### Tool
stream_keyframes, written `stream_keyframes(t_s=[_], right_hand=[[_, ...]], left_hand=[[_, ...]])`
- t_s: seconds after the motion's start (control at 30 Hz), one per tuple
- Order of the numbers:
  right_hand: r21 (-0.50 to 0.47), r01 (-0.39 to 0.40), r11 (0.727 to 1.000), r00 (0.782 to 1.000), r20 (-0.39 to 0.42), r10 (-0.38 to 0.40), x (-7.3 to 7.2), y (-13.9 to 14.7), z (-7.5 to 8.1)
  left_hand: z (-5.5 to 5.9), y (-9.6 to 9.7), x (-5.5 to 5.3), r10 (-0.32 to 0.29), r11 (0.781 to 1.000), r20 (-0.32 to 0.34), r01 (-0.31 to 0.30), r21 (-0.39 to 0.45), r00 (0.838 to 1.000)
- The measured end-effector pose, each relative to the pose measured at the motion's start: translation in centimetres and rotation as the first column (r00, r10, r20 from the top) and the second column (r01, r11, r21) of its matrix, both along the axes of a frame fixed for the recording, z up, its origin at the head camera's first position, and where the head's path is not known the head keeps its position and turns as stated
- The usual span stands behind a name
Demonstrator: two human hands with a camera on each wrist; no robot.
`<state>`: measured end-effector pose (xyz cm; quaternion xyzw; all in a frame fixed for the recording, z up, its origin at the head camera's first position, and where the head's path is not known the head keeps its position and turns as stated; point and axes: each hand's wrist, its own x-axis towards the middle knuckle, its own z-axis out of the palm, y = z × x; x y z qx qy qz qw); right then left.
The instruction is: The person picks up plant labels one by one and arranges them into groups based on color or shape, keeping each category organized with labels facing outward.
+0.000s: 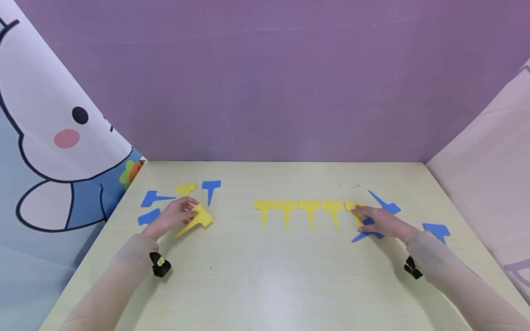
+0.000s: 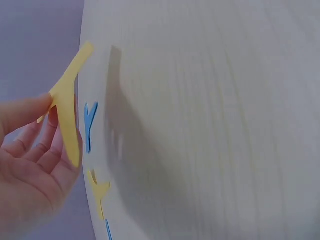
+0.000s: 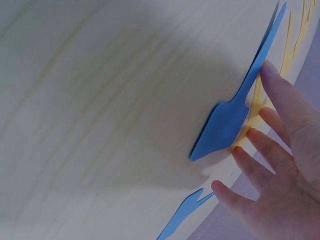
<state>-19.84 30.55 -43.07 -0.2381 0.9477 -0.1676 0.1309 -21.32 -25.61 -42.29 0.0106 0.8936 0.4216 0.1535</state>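
Observation:
My left hand pinches a yellow T-shaped plant label between thumb and fingers, holding it above the table. Behind that hand lie another yellow label and a blue T-shaped label. Over on the right, my right hand reaches with spread, fairly straight fingers to the yellow label at the right end of a row. Its fingertips rest at that label. A blue label lies beside it, close to the thumb; whether the thumb touches it I cannot tell.
Several yellow labels, one of them this yellow label, stand in an even row on the pale table. More blue labels lie at the left and a blue label lies at the right. A purple partition rises behind the table.

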Motion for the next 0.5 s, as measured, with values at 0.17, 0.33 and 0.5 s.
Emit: stream_keyframes(t_s=[0.17,0.33,0.5], right_hand=[[0.001,0.002,1.000,1.000,0.007,-0.002,0.0,-0.1,0.1],[0.001,0.001,1.000,1.000,0.015,-0.001,0.1,-0.1,0.2],[0.002,0.006,1.000,1.000,0.026,-0.006,0.1,-0.2,0.3]], left_hand=[[0.1,1.1,-0.1,0.033,0.997,-0.010,-0.032,0.077,0.999],[0.3,2.5,-0.3,0.059,0.982,-0.010,-0.056,0.182,0.998],[0.1,3.9,-0.6,0.091,0.961,0.014,-0.092,0.262,0.996]])
